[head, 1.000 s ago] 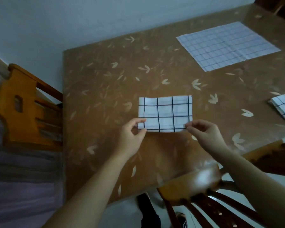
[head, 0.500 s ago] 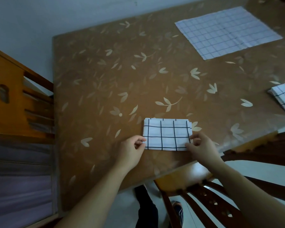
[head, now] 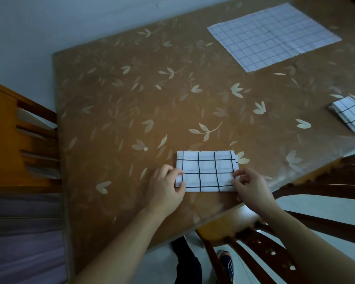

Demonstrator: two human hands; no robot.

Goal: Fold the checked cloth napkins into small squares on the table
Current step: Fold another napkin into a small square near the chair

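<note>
White checked napkin pinched at its ends by left hand and right hand.

You're over a brown table with a pale leaf-print cover, glossy, filling centre frame. Plain pale wall runs 9 to 12 o'clock behind it. Orange wooden chair at 9 o'clock, tucked against the table's edge, purple striped fabric below it at 8. Darker wooden chair at 5 o'clock, just beside the near edge. Light floor at 4. Lighting dim, cool.
</note>
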